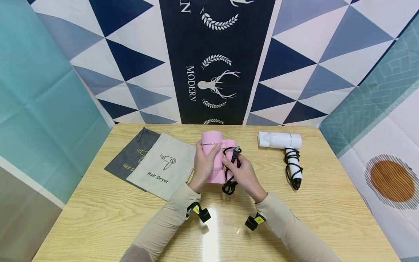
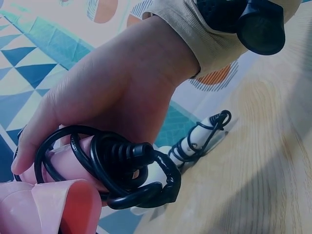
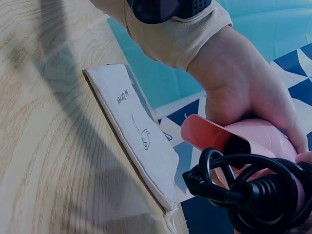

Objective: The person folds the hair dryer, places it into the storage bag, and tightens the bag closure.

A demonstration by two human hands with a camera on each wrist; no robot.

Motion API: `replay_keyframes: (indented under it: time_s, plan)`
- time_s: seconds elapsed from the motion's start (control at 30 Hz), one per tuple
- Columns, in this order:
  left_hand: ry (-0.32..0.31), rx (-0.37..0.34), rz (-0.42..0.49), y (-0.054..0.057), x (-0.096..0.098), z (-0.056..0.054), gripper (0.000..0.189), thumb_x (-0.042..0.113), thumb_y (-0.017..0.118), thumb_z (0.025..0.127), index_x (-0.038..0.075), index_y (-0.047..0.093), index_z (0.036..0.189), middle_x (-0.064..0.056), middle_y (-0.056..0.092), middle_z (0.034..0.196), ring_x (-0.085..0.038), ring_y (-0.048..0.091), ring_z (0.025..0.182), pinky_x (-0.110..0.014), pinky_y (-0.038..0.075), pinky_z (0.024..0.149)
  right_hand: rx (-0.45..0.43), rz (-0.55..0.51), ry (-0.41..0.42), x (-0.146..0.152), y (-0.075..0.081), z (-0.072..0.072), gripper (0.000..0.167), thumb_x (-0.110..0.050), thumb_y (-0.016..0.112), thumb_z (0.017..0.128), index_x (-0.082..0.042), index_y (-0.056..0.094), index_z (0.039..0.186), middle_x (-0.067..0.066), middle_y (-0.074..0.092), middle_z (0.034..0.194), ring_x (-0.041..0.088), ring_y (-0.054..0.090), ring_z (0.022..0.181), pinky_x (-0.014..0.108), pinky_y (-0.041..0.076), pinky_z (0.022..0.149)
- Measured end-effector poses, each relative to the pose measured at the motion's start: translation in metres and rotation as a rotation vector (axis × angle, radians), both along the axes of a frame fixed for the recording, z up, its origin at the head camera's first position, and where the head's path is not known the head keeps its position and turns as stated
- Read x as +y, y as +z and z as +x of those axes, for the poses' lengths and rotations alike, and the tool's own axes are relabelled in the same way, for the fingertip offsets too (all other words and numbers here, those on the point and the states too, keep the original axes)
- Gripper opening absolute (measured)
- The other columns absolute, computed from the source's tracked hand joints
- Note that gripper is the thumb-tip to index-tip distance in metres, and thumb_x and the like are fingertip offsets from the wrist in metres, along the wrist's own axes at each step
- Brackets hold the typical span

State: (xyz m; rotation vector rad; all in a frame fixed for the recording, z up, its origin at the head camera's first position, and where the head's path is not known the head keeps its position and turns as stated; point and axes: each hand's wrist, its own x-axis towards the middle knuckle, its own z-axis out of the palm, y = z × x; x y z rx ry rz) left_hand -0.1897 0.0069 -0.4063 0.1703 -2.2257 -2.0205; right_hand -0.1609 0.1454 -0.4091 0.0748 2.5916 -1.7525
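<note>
- Patterned cloth hangs as a backdrop (image 1: 216, 62) behind the far edge of the table (image 1: 82, 218); "MODERN" reads sideways beside a stag's head.
- Near the table's far left corner, a dark gray bag (image 1: 126, 154) lies partly under a pale bag (image 1: 168, 165). The pale one reads "Hair Dryer" under a dryer drawing with a dollar-like sign; the gray one's matching words are cut off after "Hair D".
- Left hand (image 1: 203, 163): fingers wrapped round the barrel of the pink hair dryer (image 1: 218, 162), right of the bags, over the table's middle toward the far edge. Its smooth shell could slip if this grip loosened.
- Right hand (image 1: 244, 173): fingers curled about the handle (image 1: 229, 155) and its black cord (image 1: 229, 187); whether they pinch the plug (image 1: 234, 154), I cannot tell. Loose coils could unwind or snag a finger, and tight wrapping could strain the cord.
- Toward the far right corner, a white hair dryer (image 1: 279, 140) lies untouched, cord wound loosely round its handle; no brand is legible on either dryer.
</note>
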Motion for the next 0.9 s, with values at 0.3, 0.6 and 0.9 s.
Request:
replay_keyframes:
  time_s: [0.3, 0.6, 0.9]
  plan:
    - [0.010, -0.013, -0.003, 0.0016, 0.0008, 0.0007, 0.071, 0.040, 0.068, 0.089, 0.006, 0.037, 0.143, -0.019, 0.061, 0.114, -0.028, 0.061, 0.099, -0.040, 0.050, 0.085, 0.003, -0.037, -0.009, -0.0005, -0.0010, 0.0017, 0.031, -0.032, 0.065, 0.093, -0.003, 0.060, 0.104, -0.001, 0.052, 0.075, 0.010, 0.052, 0.065, 0.023, 0.044, 0.056]
    - [-0.007, -0.017, 0.002, -0.0002, 0.0006, 0.0017, 0.072, 0.042, 0.066, 0.090, 0.006, 0.034, 0.144, -0.020, 0.060, 0.115, -0.029, 0.062, 0.099, -0.040, 0.051, 0.084, 0.027, -0.027, -0.030, -0.0009, -0.0031, 0.0010, 0.029, -0.032, 0.066, 0.092, -0.004, 0.060, 0.098, -0.002, 0.047, 0.070, 0.009, 0.048, 0.061, 0.023, 0.042, 0.054]
    - [-0.058, -0.008, 0.048, -0.0031, 0.0018, 0.0022, 0.072, 0.039, 0.061, 0.095, 0.006, 0.027, 0.148, -0.022, 0.060, 0.115, -0.029, 0.063, 0.094, -0.038, 0.053, 0.079, 0.016, -0.060, -0.035, -0.0032, -0.0021, 0.0006, 0.034, -0.031, 0.062, 0.096, -0.003, 0.060, 0.113, 0.002, 0.056, 0.077, 0.009, 0.057, 0.067, 0.023, 0.049, 0.061]
